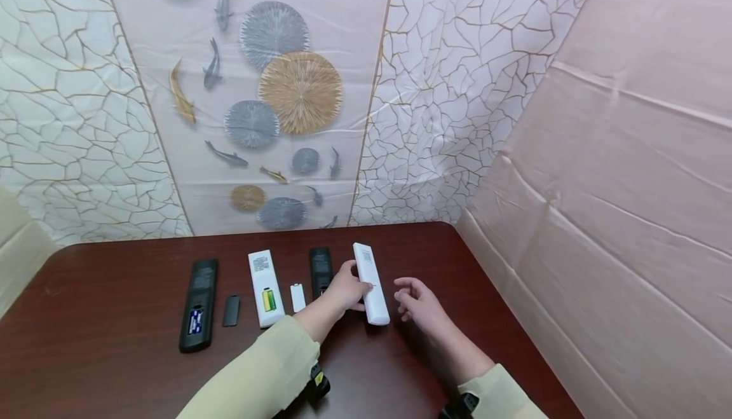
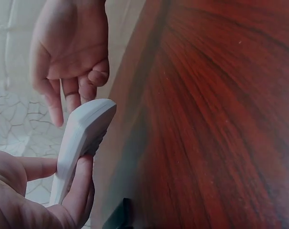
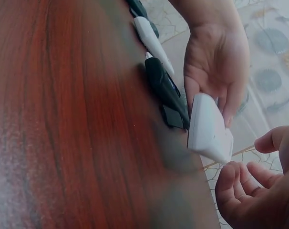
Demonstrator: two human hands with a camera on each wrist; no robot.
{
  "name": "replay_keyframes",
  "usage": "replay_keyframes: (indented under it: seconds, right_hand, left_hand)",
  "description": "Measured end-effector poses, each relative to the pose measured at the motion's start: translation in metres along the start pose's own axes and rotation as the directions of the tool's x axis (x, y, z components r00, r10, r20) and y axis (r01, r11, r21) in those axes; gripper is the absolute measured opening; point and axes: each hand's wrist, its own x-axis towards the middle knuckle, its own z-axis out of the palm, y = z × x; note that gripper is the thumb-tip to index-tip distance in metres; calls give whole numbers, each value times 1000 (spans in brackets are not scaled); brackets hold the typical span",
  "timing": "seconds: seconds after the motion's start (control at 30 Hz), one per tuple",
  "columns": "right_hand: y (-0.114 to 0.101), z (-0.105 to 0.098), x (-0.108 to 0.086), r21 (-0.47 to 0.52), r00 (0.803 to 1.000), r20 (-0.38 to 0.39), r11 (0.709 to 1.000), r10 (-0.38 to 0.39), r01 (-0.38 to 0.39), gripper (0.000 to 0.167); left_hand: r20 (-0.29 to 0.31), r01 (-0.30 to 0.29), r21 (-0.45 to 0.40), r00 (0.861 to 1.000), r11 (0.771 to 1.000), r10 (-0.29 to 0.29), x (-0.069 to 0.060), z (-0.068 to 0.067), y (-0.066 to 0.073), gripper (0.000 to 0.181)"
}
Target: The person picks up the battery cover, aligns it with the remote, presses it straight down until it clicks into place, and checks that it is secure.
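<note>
My left hand grips a white remote control by its side, above the right part of the table. The remote's back, with a small printed label near the far end, faces up. In the left wrist view, thumb and fingers hold the remote between them, its keys on the side turned away. To its right hovers my right hand, fingers loosely bent and holding nothing. In the right wrist view a gap shows between this hand and the remote.
On the brown table lie a black remote with blue batteries, a dark cover, a white remote with a yellow-green battery, a white cover, and another black remote partly behind my left hand. Cloth walls border the table.
</note>
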Motion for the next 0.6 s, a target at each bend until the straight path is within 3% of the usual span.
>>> replay_keyframes:
  seconds: [0.4,0.6]
  right_hand:
    - [9,-1,1,-34,999,-11,999,35,-35,32]
    - [7,-2,0,-17,999,12,999,35,-35,33]
  left_hand:
    - [-42,55,84,998,995,-52,20,12,-6,73]
    - [-43,46,94,998,995,-42,30,14,0,77]
